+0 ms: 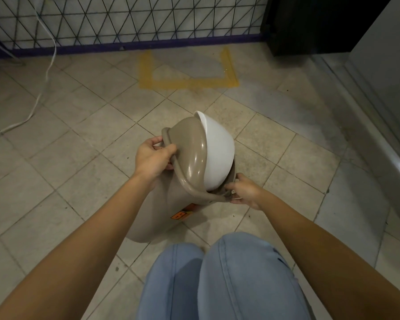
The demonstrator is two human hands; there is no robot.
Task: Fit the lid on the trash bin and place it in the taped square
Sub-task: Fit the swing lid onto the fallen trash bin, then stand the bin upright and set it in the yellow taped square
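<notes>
on the tiled floor, just in front of the knees, the trash bin is stood w/ the lid held tilted over its mouth, not yet seated. the lid's left rim is gripped by the left hand, grip closed around the edge w/ fingers curled under. at the lower right edge, where lid meets bin rim, the right hand is pinched shut on the lid's rim; whether the bin rim is caught too can't be told. the white flap is swung out of the lid frame.

risks, as judged: if only one side is pressed, the lid could be seated crooked & pop off when the bin is lifted. fingers of the right hand could be nipped btwn lid & rim. the loose flap could jam under the frame. the taped square lies well apart, ahead by the wire fence; if the bin is carried by the lid alone, it could drop. the white cable is off to the left, prob. clear of the path.
</notes>
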